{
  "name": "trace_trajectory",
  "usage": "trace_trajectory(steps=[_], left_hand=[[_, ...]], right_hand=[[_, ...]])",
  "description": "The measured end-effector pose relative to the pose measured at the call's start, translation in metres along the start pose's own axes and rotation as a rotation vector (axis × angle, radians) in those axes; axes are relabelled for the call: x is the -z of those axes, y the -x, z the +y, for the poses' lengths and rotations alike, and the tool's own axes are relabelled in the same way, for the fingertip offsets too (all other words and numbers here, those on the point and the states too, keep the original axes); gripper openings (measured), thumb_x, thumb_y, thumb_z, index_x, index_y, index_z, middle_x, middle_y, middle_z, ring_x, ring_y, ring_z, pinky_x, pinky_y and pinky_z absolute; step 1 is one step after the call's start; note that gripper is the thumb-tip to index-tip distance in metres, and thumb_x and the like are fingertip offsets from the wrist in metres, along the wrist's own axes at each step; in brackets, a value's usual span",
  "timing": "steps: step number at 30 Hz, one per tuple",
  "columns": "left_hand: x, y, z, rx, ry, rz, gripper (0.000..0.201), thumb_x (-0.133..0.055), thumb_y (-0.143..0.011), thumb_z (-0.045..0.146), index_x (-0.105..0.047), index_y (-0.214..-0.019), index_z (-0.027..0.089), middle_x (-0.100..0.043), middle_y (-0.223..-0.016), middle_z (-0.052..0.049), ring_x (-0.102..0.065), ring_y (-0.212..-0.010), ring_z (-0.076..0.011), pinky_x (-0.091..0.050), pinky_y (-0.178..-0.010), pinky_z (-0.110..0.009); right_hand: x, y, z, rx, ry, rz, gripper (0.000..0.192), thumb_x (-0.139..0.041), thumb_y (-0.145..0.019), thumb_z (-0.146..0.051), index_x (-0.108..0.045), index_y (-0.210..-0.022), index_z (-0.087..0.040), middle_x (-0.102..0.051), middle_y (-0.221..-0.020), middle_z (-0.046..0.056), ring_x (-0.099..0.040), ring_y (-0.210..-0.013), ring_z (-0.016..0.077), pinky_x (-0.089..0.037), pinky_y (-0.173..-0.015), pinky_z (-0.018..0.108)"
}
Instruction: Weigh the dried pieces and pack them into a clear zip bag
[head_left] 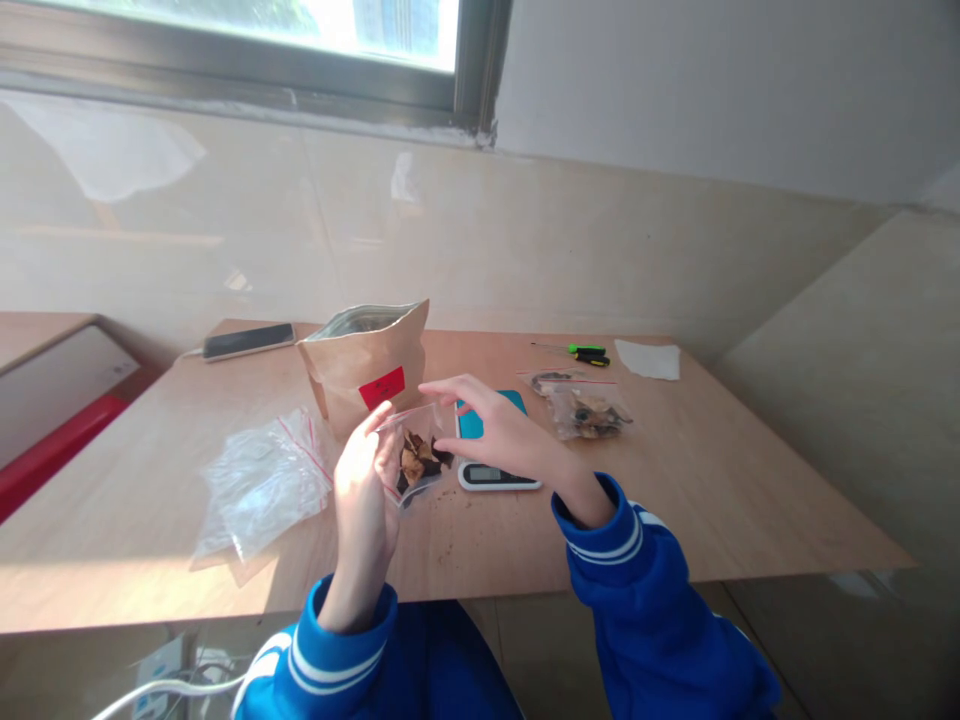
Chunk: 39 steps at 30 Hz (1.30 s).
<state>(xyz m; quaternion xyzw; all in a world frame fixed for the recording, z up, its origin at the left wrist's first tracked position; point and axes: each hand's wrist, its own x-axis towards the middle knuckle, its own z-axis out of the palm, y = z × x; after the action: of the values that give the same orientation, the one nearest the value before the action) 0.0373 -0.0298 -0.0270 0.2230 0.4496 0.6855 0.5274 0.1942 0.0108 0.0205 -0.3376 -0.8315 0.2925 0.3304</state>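
Observation:
My left hand (361, 492) is closed on the side of a small clear zip bag (426, 490) with a red line by its mouth. Dark and light brown dried pieces (417, 462) lie inside the bag. Over its right edge reaches my right hand (501, 432), thumb and fingers spread, with nothing seen between them. The thumb tip is close to the dried pieces; whether it touches the bag I cannot tell. Partly under my right hand is a white digital scale (499, 478) with a blue top. Behind the bag stands an open brown paper pouch (337, 372) with a red label.
Several flat clear zip bags (262, 480) lie to the left. On the right are filled zip bags (592, 412), screwdrivers (589, 354) and a white paper sheet (649, 360). A phone (249, 342) rests at the back left. Crumbs dot the wooden table (480, 560).

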Motion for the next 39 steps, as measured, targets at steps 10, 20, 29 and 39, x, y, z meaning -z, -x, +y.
trace_trajectory(steps=[10, 20, 29, 39], left_hand=[[0.01, -0.008, 0.025, 0.198, -0.124, -0.37, 0.056, -0.071, -0.073, 0.039, -0.061, -0.123, 0.017, -0.063, -0.128, -0.017, -0.063, -0.113, -0.0322, -0.058, -0.083, -0.04], [0.013, 0.003, 0.025, 0.09, -0.083, -0.46, 0.058, -0.049, -0.085, 0.06, -0.064, -0.119, 0.015, -0.066, -0.124, -0.016, -0.061, -0.116, -0.0306, -0.051, -0.096, -0.045], [0.009, 0.023, -0.008, -0.19, -0.309, -0.244, 0.028, -0.07, -0.076, 0.041, -0.071, -0.092, 0.018, -0.076, -0.097, -0.009, -0.07, -0.093, -0.022, -0.056, -0.082, -0.034], [0.016, 0.026, -0.007, -0.477, -0.65, -0.06, 0.015, -0.065, -0.081, 0.035, -0.066, -0.074, 0.022, -0.059, -0.057, 0.004, -0.051, -0.053, -0.0113, -0.04, -0.057, -0.023]], right_hand=[[0.015, 0.023, 0.011, -0.107, -0.049, -0.059, 0.031, -0.063, -0.083, -0.025, -0.066, -0.114, -0.025, -0.069, -0.114, 0.002, -0.063, -0.107, 0.0194, -0.051, -0.095, 0.036], [-0.002, 0.039, 0.026, -0.241, -0.401, 0.734, 0.024, -0.064, -0.082, -0.043, -0.057, -0.087, -0.021, -0.062, -0.071, -0.003, -0.061, -0.06, 0.0115, -0.052, -0.058, 0.025], [-0.018, 0.075, 0.006, -0.367, -0.336, 1.012, 0.03, -0.062, -0.082, -0.049, -0.059, -0.089, -0.02, -0.068, -0.084, 0.004, -0.066, -0.08, 0.0184, -0.054, -0.074, 0.033], [-0.059, 0.102, -0.007, -0.466, -0.361, 1.202, 0.031, -0.061, -0.084, -0.049, -0.06, -0.088, -0.018, -0.065, -0.065, 0.001, -0.064, -0.065, 0.0176, -0.052, -0.073, 0.034]])
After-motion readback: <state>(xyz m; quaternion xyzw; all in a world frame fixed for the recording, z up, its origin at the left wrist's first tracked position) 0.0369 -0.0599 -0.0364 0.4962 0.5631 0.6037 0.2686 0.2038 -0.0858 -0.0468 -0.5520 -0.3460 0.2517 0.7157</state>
